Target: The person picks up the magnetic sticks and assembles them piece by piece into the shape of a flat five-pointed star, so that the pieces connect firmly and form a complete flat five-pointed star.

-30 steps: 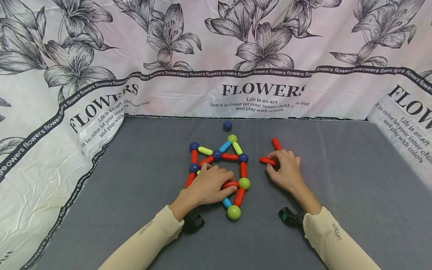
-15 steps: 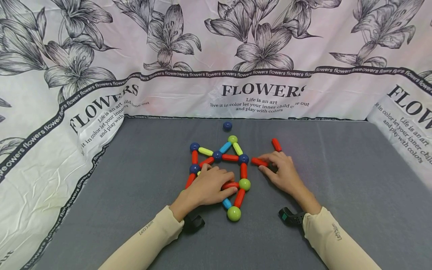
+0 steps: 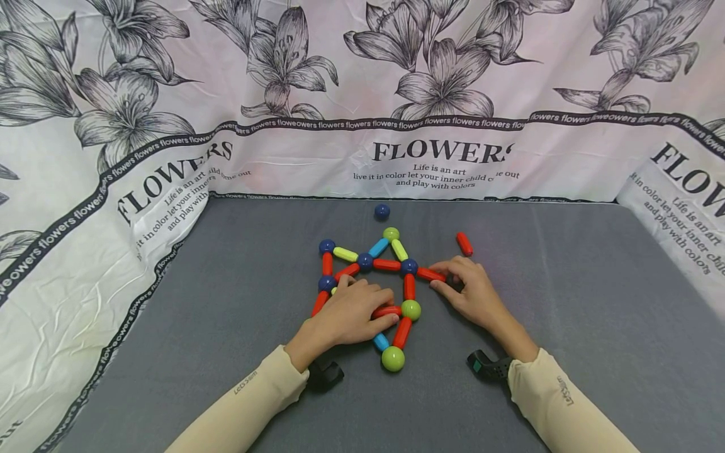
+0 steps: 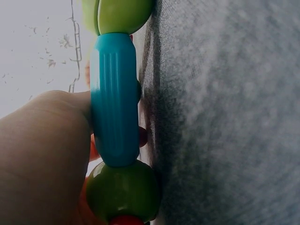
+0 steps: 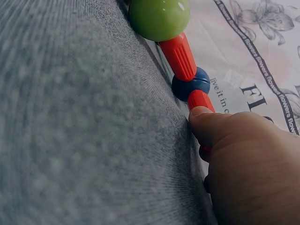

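A flat frame of magnetic sticks and balls lies on the grey tabletop [image 3: 238,352]. My left hand [image 3: 345,311] rests over its lower left part, with a red stick [image 3: 387,310] between thumb and forefinger; part of the frame is hidden beneath. In the left wrist view, a blue stick [image 4: 114,101] joins two green balls beside the thumb. My right hand [image 3: 472,292] pinches another red stick [image 3: 430,274] at its outer end. That stick's other end touches the dark blue ball [image 3: 409,267] at the frame's right corner, which the right wrist view also shows.
Beyond the right hand lies a loose red stick [image 3: 464,243]. A loose dark blue ball [image 3: 382,212] sits behind the frame, near the table's back edge. Flower-printed cloth [image 3: 317,157] stands up along the back and left side.
My right hand has moved left with its red stick, away from the loose one, and the stick now meets the dark blue corner ball. The left hand has stayed in place.
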The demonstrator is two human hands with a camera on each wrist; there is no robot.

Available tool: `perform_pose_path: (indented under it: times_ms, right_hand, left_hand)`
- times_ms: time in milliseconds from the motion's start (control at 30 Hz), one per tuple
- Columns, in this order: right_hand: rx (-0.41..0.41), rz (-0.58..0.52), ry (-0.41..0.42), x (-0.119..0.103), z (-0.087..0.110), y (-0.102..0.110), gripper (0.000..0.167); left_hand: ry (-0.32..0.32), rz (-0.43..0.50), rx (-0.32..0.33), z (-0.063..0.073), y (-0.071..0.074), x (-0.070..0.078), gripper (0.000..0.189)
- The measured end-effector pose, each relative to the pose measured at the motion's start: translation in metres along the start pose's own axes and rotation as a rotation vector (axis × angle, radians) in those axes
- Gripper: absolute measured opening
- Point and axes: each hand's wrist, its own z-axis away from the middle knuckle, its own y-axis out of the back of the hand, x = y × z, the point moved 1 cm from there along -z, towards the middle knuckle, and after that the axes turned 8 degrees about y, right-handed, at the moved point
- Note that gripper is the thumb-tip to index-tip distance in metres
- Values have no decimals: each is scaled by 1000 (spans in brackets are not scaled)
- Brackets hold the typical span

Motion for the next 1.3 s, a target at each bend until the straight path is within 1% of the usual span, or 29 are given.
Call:
perform_pose_path:
  times_ms: [367,667,767,833,900,1000,1067,1133,1200,1300]
  right_hand:
    - [-12,5,-18,0,1,0,26]
    - [2,-4,7,2,1,-1,25]
    - [9,-18,-6,2,0,-1,22]
    - [26,-32,-32,2,0,0,19]
    - [71,-41,-49,2,0,0,17]
    - [191,-23,-78,3,0,1,12]
    - [282,9,-117,4,-1,2,9]
    - [359,53,-177,4,-1,4,5]
    - [406,93,-244,5,-1,6,3]
    - [443,128,-324,5,0,8,6]
  left_hand:
    - [2,10,-6,0,0,0,20]
    - [2,13,-5,0,0,0,20]
    - [5,15,-10,0,0,0,19]
    - [7,15,-14,1,0,0,19]
    - [8,15,-17,1,0,0,19]
    - [6,17,-15,1,0,0,19]
    - [4,20,-12,2,1,0,19]
    - [1,23,-8,2,0,0,19]
    - [0,25,-6,2,0,0,19]
    - [-1,25,-7,1,1,0,19]
